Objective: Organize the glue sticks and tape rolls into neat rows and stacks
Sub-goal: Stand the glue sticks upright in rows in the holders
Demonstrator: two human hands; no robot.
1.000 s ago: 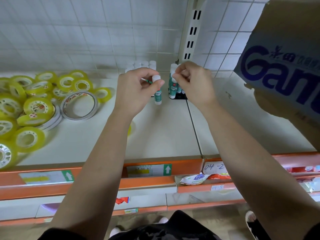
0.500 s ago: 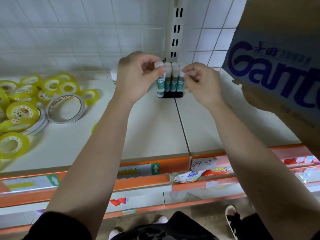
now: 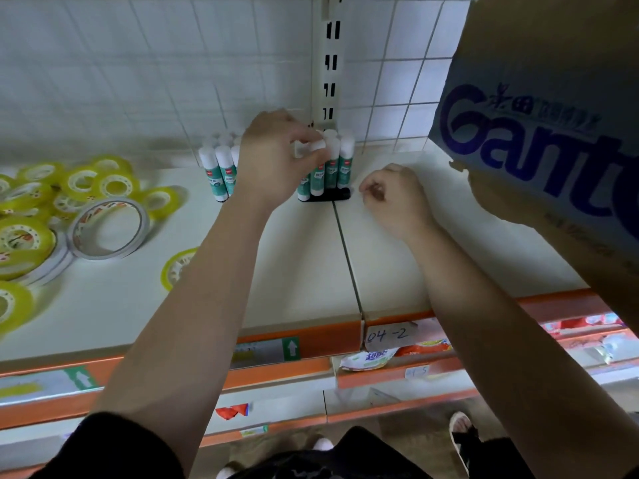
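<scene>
Currently left hand (image 3: 276,157) pinches the cap of a glue stick (image 3: 317,178) at the back edge of the shelf (image 3: 294,257), by the tiled wall (image 3: 138,81); right hand (image 3: 392,200) curled, empty; tape rolls (image 3: 133,186) left.

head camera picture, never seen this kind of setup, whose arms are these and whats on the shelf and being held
No machine here: a person wears one wide-angle camera on the head, looking forward and down, so the two bare arms are their own. The left hand pinches the white cap of a green-labelled glue stick, in a cluster standing upright at the back of the white shelf. More white-capped glue sticks stand to its left. The right hand is beside them, fingers curled, nothing visible in it. On the left lie loose yellow tape rolls and a larger white tape roll. A cardboard box with blue lettering fills the upper right.
</scene>
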